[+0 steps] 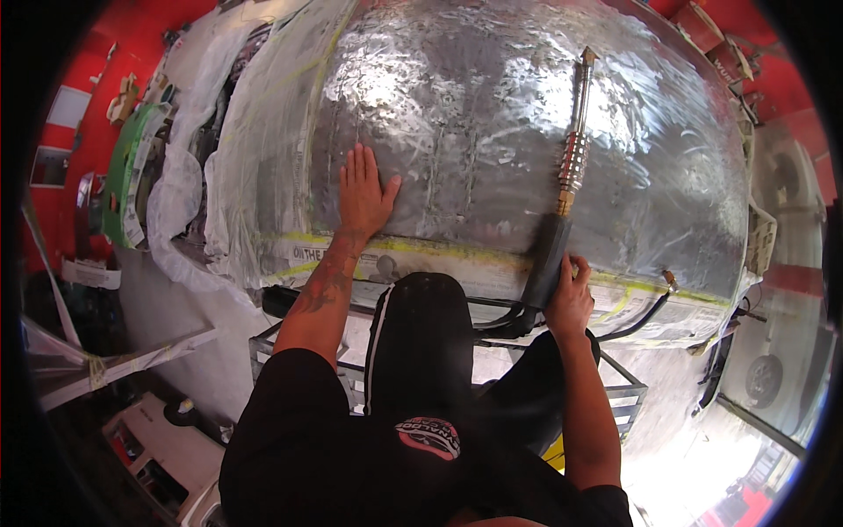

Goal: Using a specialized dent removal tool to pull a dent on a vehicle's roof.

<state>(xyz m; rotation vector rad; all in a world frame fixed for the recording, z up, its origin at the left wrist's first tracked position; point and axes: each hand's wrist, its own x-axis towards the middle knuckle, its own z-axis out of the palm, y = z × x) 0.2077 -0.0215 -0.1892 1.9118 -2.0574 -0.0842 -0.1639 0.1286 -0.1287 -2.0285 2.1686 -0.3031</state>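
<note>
My left hand (366, 193) lies flat on a bare, scuffed metal car panel (395, 114), fingers stretched out and holding nothing. To the right, a long tool (549, 255) with a thick black handle, a ribbed metal section and a pointed tip lies across the panel, tip pointing away from me. My right hand (571, 299) is closed at the near end of its handle with bent fingers; part of the grip is hidden. Dark cables (500, 327) run from that end beside my knees.
Newspaper masking (430, 270) with yellow tape borders the panel's near edge. A brass-coloured clamp (672, 281) on a black cable sits at its right corner. Plastic sheeting (189, 149) and a green car part (132, 176) stand left. A metal frame (628, 391) is beneath me.
</note>
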